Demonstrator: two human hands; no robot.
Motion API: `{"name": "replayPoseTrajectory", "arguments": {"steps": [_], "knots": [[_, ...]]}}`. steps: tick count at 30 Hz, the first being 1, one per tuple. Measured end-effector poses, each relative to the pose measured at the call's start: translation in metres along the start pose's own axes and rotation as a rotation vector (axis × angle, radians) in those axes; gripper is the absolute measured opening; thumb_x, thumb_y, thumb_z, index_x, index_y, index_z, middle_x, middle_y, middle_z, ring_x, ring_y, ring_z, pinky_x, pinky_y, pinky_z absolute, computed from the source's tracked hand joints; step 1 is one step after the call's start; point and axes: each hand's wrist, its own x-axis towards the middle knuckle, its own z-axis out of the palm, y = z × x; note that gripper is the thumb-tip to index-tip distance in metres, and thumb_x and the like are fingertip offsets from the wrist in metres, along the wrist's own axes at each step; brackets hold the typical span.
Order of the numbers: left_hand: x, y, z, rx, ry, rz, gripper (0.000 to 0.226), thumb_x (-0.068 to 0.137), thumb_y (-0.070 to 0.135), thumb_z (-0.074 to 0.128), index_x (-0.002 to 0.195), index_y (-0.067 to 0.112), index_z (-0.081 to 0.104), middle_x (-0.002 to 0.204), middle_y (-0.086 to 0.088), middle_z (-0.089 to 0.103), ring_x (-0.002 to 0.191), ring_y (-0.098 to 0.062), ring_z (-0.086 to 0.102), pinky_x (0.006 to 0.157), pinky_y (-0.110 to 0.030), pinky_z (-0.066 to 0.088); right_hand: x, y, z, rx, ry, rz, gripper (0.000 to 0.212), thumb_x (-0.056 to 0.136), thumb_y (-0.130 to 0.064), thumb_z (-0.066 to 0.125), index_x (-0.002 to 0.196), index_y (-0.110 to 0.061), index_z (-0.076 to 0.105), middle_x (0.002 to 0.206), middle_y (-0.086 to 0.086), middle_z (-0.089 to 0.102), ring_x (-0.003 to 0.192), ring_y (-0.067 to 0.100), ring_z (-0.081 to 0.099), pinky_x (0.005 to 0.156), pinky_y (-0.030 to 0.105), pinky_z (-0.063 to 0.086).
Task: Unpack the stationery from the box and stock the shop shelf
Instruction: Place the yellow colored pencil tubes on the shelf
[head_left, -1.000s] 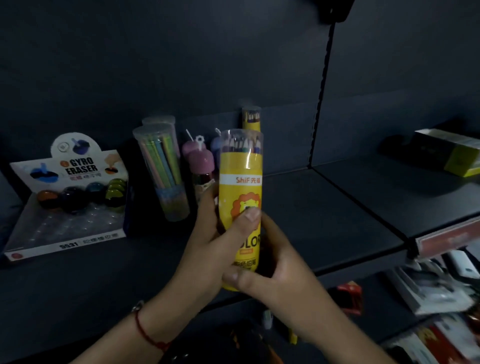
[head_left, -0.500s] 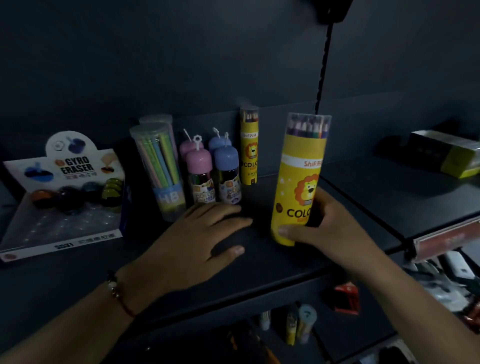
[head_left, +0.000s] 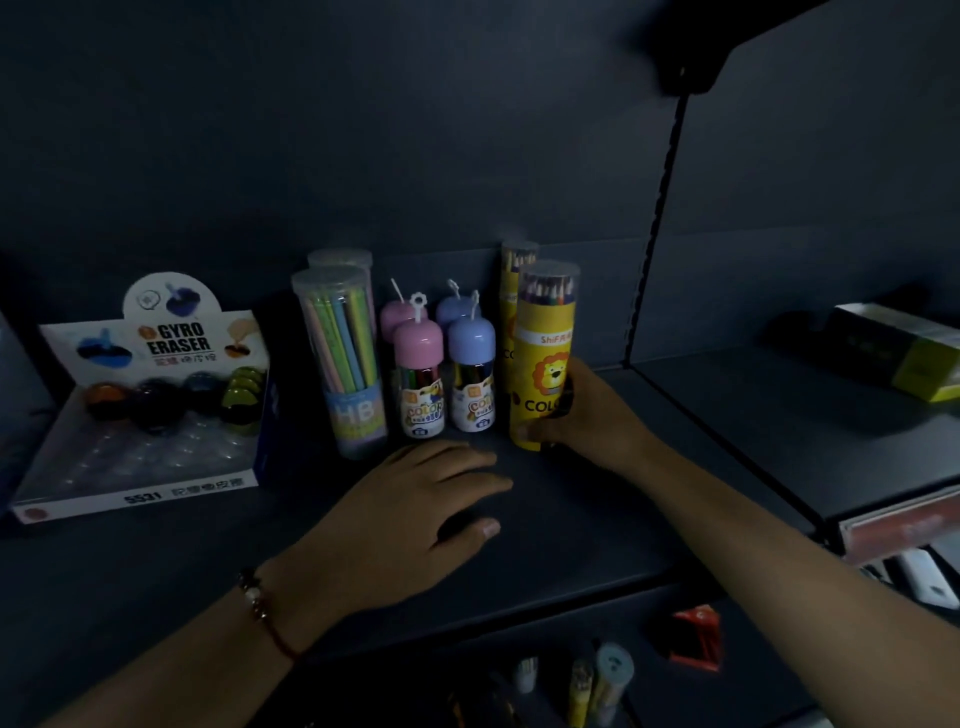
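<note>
Yellow pencil tube (head_left: 544, 358) stands upright on shelf (head_left: 597, 519), clear cap up, right hand (head_left: 587, 415) fingers curled round its lower half. Left hand (head_left: 415, 509) flat, fingers spread, beside it.

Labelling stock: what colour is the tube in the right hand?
Yellow cardboard pencil tube with a lion picture; head view.

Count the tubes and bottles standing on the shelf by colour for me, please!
Yellow lion pencil tubes: 2, the front one held by the right hand, another behind it.
Clear pencil tubes: 2.
Pink-capped bottles: 2.
Blue-capped bottles: 2.
Total: 8
</note>
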Motion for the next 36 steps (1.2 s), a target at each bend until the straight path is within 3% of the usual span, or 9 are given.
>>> {"name": "replayPoseTrajectory", "arguments": {"steps": [3, 10, 15, 19, 22, 25, 31, 36], "knots": [[0.001, 0.000, -0.001, -0.017, -0.007, -0.012, 0.050, 0.095, 0.059, 0.033, 0.139, 0.041, 0.048, 0.148, 0.020, 0.040, 0.136, 0.007, 0.022, 0.106, -0.014, 0.011, 0.014, 0.005, 0.005, -0.005, 0.017, -0.019, 0.072, 0.066, -0.016, 0.089, 0.127, -0.024, 0.052, 0.114, -0.011, 0.066, 0.100, -0.005, 0.060, 0.083, 0.020, 0.050], [-0.001, -0.002, 0.003, -0.041, -0.028, -0.011, 0.053, 0.093, 0.062, 0.029, 0.142, 0.045, 0.042, 0.151, 0.026, 0.031, 0.132, 0.018, 0.008, 0.106, -0.009, 0.004, 0.028, 0.008, 0.009, -0.031, 0.015, -0.037, 0.070, 0.071, -0.014, 0.086, 0.130, -0.023, 0.051, 0.116, -0.012, 0.065, 0.100, -0.009, 0.058, 0.082, 0.011, 0.047], [-0.003, 0.000, 0.005, -0.071, -0.016, 0.004, 0.054, 0.093, 0.062, 0.029, 0.141, 0.044, 0.045, 0.150, 0.026, 0.034, 0.132, 0.017, 0.012, 0.107, -0.010, 0.008, 0.031, 0.010, 0.010, -0.074, 0.002, -0.030, 0.071, 0.072, -0.015, 0.086, 0.133, -0.025, 0.050, 0.120, -0.010, 0.066, 0.109, 0.002, 0.061, 0.100, 0.035, 0.051], [-0.004, 0.001, 0.006, -0.108, -0.015, 0.005, 0.053, 0.093, 0.061, 0.031, 0.139, 0.043, 0.048, 0.148, 0.026, 0.036, 0.135, 0.011, 0.022, 0.109, -0.014, 0.015, 0.010, 0.000, 0.008, -0.120, 0.028, 0.007, 0.081, 0.075, -0.029, 0.084, 0.144, -0.029, 0.041, 0.132, -0.009, 0.060, 0.119, 0.008, 0.057, 0.103, 0.033, 0.046], [-0.005, 0.004, 0.005, -0.139, -0.021, 0.044, 0.052, 0.092, 0.061, 0.031, 0.137, 0.043, 0.049, 0.146, 0.027, 0.037, 0.133, 0.010, 0.026, 0.109, -0.019, 0.023, -0.028, -0.007, -0.001, -0.240, 0.095, 0.043, 0.076, 0.085, -0.042, 0.073, 0.149, -0.022, 0.037, 0.146, -0.001, 0.050, 0.131, 0.015, 0.048, 0.100, 0.023, 0.037], [-0.007, 0.011, 0.004, -0.183, -0.006, 0.105, 0.049, 0.093, 0.060, 0.033, 0.135, 0.043, 0.051, 0.142, 0.029, 0.040, 0.132, 0.008, 0.032, 0.109, -0.022, 0.029, -0.077, -0.010, -0.015, -0.400, 0.149, 0.037, 0.064, 0.091, -0.045, 0.064, 0.147, -0.020, 0.042, 0.150, -0.001, 0.045, 0.137, 0.015, 0.041, 0.107, 0.020, 0.030], [-0.021, 0.061, 0.006, -0.303, -0.035, 0.379, 0.040, 0.095, 0.052, 0.046, 0.131, 0.038, 0.057, 0.134, 0.022, 0.055, 0.130, 0.003, 0.042, 0.106, -0.023, 0.038, -0.186, -0.019, -0.037, -0.577, 0.287, 0.149, 0.045, 0.095, -0.039, 0.058, 0.136, -0.020, 0.057, 0.140, -0.002, 0.056, 0.129, 0.015, 0.049, 0.108, 0.028, 0.038], [-0.066, 0.128, 0.046, -0.417, -0.236, 0.612, 0.041, 0.097, 0.056, 0.042, 0.134, 0.042, 0.053, 0.133, 0.029, 0.051, 0.125, 0.013, 0.040, 0.106, -0.014, 0.033, -0.319, -0.012, -0.022, -0.656, 0.446, 0.395, 0.049, 0.094, -0.046, 0.054, 0.136, -0.021, 0.057, 0.141, 0.001, 0.055, 0.133, 0.018, 0.047, 0.113, 0.036, 0.034]]}}
